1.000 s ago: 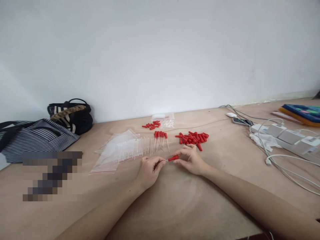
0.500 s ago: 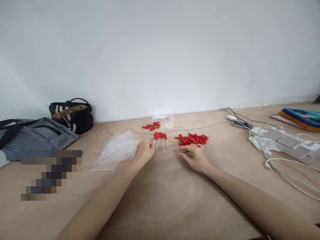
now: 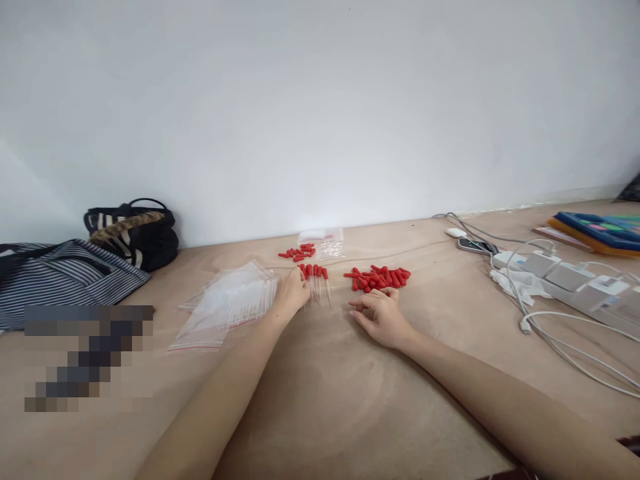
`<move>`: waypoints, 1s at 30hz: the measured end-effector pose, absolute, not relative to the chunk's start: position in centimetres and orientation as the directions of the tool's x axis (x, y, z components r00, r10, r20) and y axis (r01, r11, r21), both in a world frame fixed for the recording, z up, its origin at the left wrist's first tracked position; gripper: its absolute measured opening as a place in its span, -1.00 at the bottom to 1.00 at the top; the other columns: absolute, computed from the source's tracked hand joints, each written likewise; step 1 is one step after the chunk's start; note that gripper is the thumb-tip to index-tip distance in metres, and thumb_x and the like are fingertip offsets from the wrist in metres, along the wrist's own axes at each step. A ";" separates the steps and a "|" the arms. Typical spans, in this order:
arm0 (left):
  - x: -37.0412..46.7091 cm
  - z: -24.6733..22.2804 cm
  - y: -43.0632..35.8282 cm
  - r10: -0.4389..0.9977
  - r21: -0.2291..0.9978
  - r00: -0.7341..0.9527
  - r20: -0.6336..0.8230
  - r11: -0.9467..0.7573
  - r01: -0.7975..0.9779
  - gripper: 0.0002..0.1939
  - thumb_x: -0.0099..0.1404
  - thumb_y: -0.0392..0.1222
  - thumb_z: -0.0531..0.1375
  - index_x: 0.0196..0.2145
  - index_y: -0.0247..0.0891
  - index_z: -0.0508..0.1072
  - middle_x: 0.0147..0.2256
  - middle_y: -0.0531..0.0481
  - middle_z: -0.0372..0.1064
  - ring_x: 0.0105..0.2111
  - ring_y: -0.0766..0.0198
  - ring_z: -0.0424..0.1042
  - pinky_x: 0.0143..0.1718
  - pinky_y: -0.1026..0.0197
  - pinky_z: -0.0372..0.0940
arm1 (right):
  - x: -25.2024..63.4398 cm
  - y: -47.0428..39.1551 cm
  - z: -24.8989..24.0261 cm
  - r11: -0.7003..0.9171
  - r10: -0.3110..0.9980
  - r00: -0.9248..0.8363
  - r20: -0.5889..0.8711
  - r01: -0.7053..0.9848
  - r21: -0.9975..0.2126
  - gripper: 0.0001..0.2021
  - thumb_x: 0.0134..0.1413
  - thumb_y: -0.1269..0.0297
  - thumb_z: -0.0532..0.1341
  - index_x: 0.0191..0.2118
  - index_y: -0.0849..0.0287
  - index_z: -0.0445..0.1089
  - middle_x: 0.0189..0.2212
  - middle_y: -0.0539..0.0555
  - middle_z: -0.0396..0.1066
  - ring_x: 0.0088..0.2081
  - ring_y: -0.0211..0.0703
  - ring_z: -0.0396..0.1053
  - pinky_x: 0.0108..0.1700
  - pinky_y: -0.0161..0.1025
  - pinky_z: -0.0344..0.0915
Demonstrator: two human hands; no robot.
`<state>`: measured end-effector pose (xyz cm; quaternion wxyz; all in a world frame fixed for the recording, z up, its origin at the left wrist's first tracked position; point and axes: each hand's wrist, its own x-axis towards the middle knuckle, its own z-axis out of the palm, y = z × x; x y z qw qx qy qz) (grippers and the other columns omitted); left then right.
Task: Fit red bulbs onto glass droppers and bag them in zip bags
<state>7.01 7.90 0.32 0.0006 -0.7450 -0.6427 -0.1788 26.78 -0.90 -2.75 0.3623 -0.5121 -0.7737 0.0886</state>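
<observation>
Droppers with red rubber bulbs and thin clear stems lie side by side in a small row. My left hand is at the row's left end, its fingers curled in and the thumb close to them, closed on the leftmost dropper; its fingertips are partly hidden. To the right is a pile of loose red rubber bulbs. Just in front of that pile rests my right hand, thumb and fingers apart, with nothing visible between them. Left of my left hand, clear zip bags lie overlapped, with thin clear tubes on them.
Near the wall are more red bulbs and a small clear bag of tubes. Striped and black bags stand at left, by a blurred-out patch. At right are a power strip with chargers, white cables and coloured trays.
The view has shifted slightly, moving everything a little left. The red bulbs by my left hand look more spread out. My right hand stays in front of the bulb pile, fingers a little differently set.
</observation>
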 end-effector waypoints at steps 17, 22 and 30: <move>5.6 0.8 8.3 0.949 0.233 0.103 0.299 -0.177 0.956 -0.85 0.17 -0.23 0.04 -0.38 -0.28 0.40 -0.35 -0.06 0.42 -0.31 0.20 0.39 -0.32 0.26 0.19 | 26.8 -1.0 -2.8 0.472 0.854 -0.230 0.467 0.723 -0.505 -0.92 -0.01 0.29 0.16 -0.37 0.10 0.39 -0.53 -0.04 0.42 -0.38 -0.24 0.29 -0.13 -0.11 -0.14; 4.0 1.6 8.0 0.979 0.175 0.066 0.193 -0.101 0.979 -0.85 0.07 -0.17 0.13 -0.47 -0.25 0.47 -0.40 -0.06 0.44 -0.37 0.17 0.41 -0.41 0.28 0.21 | 26.8 -0.9 -2.9 0.476 0.852 -0.232 0.470 0.718 -0.507 -0.90 0.01 0.28 0.14 -0.39 0.09 0.40 -0.53 -0.03 0.43 -0.38 -0.23 0.29 -0.14 -0.10 -0.15; 6.2 1.5 7.2 0.991 0.024 0.047 0.129 -0.051 0.998 -0.72 0.10 -0.07 0.07 -0.50 -0.28 0.50 -0.37 -0.22 0.45 -0.27 0.00 0.41 -0.30 0.14 0.24 | 26.8 -1.0 -2.8 0.468 0.848 -0.225 0.481 0.744 -0.477 -0.88 0.01 0.29 0.13 -0.44 0.09 0.41 -0.55 -0.04 0.42 -0.41 -0.23 0.28 -0.16 -0.12 -0.15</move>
